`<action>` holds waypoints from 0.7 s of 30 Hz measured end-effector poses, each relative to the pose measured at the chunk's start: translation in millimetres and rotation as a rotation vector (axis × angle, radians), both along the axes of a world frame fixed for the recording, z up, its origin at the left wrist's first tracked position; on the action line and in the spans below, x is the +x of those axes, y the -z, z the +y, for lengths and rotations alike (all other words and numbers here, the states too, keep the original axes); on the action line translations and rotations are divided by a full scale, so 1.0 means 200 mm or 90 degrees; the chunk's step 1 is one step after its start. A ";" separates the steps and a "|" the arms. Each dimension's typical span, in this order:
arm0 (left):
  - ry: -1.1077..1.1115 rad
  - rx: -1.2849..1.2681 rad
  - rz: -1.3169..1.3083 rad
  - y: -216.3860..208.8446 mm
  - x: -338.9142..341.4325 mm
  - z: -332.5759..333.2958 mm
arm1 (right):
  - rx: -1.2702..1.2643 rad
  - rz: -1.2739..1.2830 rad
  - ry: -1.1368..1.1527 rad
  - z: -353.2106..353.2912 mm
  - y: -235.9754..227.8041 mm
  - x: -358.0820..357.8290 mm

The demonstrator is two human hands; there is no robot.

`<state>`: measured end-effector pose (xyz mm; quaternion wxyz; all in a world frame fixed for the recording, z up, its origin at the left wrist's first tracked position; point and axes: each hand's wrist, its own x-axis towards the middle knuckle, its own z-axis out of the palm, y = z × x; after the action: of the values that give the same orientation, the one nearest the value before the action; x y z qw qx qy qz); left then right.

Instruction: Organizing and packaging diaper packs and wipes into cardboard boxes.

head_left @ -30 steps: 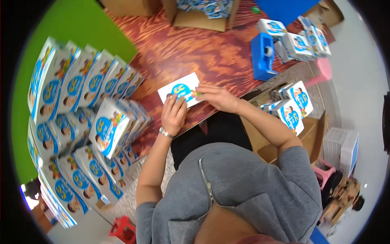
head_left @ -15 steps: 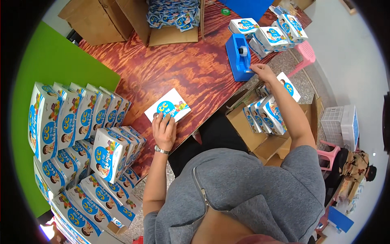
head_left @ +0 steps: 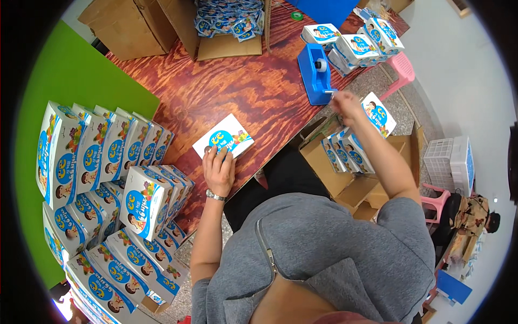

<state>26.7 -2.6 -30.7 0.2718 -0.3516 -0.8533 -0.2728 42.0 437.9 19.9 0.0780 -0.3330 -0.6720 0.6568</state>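
Observation:
A small white carton [head_left: 233, 134] with blue and fruit printing lies flat on the table. My left hand [head_left: 219, 168] rests on its near edge, fingers stretched out over the top; the thumb is by the side. Farther right stands a blue tape dispenser [head_left: 313, 73] holding a tape roll [head_left: 320, 65]. Just off its near end is my right hand [head_left: 346, 106], somewhat blurred, with its fingers pinched together. A short pale strip of tape [head_left: 331, 92] shows between the dispenser's end and those fingers.
Stacked printed cartons [head_left: 108, 146] fill the left side beside a green panel [head_left: 91, 70]. An open cardboard box [head_left: 229, 48] of small packets stands at the back. More cartons [head_left: 356, 48] are piled behind the dispenser. Below the table's right edge, another cardboard box [head_left: 318, 156] holds cartons.
My right hand has drawn back slightly down and to the right from the dispenser's end. My left hand and the carton beneath it stay nearly in place.

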 end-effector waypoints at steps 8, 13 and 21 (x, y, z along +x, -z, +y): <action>0.008 0.011 0.000 -0.01 0.00 0.00 | -0.170 -0.180 0.182 -0.23 0.27 -0.06; -0.026 0.013 0.019 -0.01 0.01 0.01 | -0.048 -0.077 -0.199 -0.56 0.00 0.01; -0.048 0.040 -0.002 0.00 0.00 0.07 | -0.128 -0.015 -0.426 -1.15 -0.04 -0.04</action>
<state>26.7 12.3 -29.9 0.2913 -0.3098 -0.8575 -0.2896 33.3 207.4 28.7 -0.1829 -0.1078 -0.6769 0.7048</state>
